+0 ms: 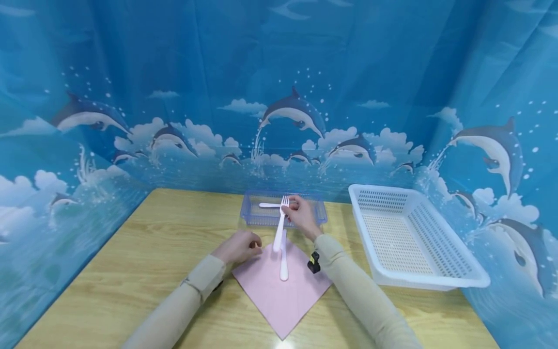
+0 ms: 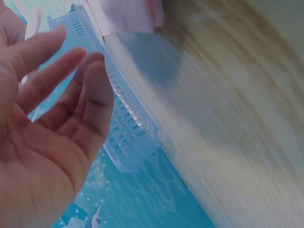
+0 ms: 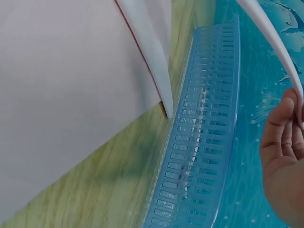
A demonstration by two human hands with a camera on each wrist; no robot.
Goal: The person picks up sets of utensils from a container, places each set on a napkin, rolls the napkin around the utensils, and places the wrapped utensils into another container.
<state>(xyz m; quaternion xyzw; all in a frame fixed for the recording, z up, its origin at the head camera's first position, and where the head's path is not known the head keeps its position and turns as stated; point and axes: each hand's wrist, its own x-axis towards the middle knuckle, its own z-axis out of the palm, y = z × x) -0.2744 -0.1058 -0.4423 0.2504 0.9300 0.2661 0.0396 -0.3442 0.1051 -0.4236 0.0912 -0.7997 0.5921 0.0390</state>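
My right hand (image 1: 302, 214) pinches a white fork (image 1: 279, 231) near its tined end. The fork is raised, its handle pointing toward me, and it also shows in the right wrist view as a pale curved fork (image 3: 275, 38). A pink square napkin (image 1: 283, 305) lies on the table, one corner toward me. On it rests a white knife (image 1: 284, 266), its blade tip pointing to the basket. My left hand (image 1: 239, 246) is beside the napkin's left edge, fingers loosely curled with nothing in them. Behind is a translucent blue basket (image 1: 245, 211), holding another white utensil (image 1: 269, 205), its head hidden.
A large white plastic basket (image 1: 394, 238) stands at the right of the wooden table (image 1: 183, 218). A blue curtain (image 1: 209, 63) printed with dolphins surrounds the table at the back and both sides.
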